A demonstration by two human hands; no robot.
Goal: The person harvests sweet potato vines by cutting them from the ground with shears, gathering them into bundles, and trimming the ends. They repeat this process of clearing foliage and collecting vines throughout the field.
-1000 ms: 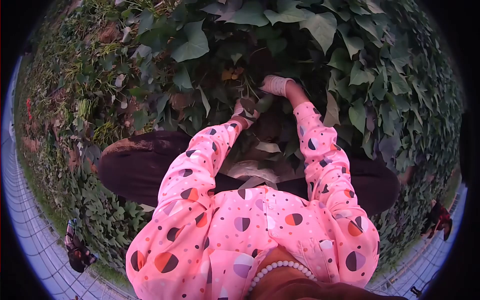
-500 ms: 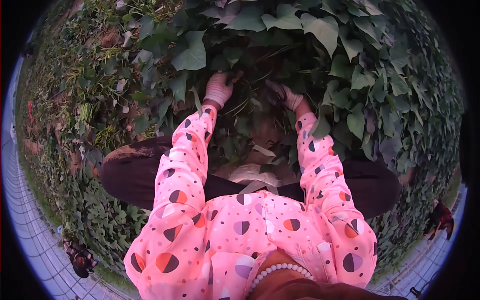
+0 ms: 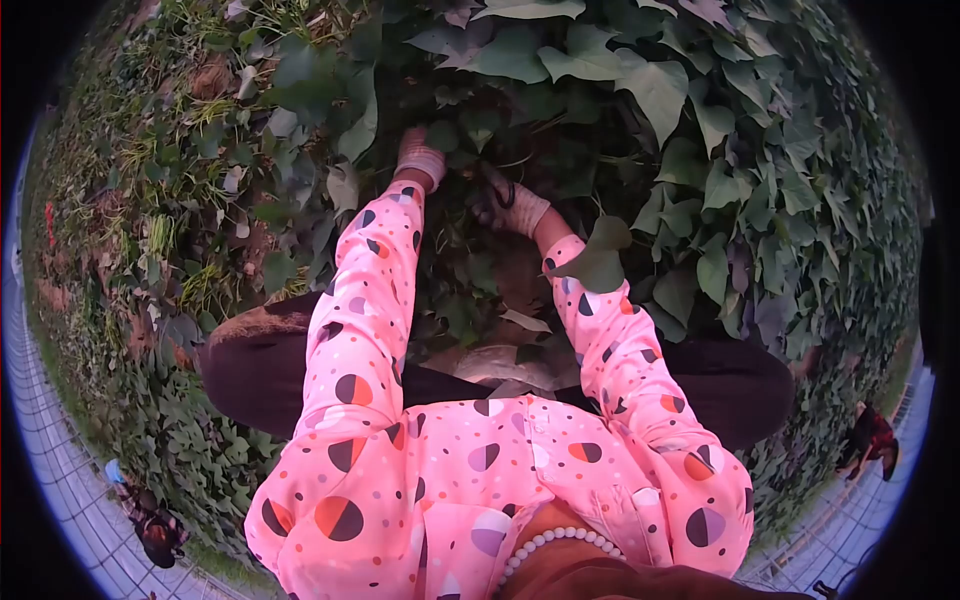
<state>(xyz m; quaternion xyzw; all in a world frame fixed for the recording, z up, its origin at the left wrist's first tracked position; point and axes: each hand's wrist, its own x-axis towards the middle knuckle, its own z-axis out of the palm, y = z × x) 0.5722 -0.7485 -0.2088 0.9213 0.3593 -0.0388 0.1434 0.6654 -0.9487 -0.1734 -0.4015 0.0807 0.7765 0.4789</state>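
Observation:
My left hand (image 3: 420, 158), in a pale striped glove, reaches in among the vines. Its fingers look curled, and leaves hide whatever they hold. To its right and a little lower is my gloved right hand (image 3: 518, 208), closed around scissors (image 3: 508, 193). Only a black handle loop shows clearly; the blades are lost in shadow. Broad green lobed leaves (image 3: 585, 55) on vines hang over and around both hands. One large leaf (image 3: 597, 258) lies across my right forearm.
Dense leafy vines (image 3: 770, 190) rise on the right. To the left are thinner stems, cut-looking stalks (image 3: 160, 235) and brown soil. A pale translucent plastic-like piece (image 3: 500, 368) lies between my bent legs. Other people (image 3: 158, 528) appear at the lower left and at the right edge (image 3: 872, 440).
My right hand has moved left with the scissors, closer to my left hand. My left hand has shifted slightly up and left, deeper into the leaves.

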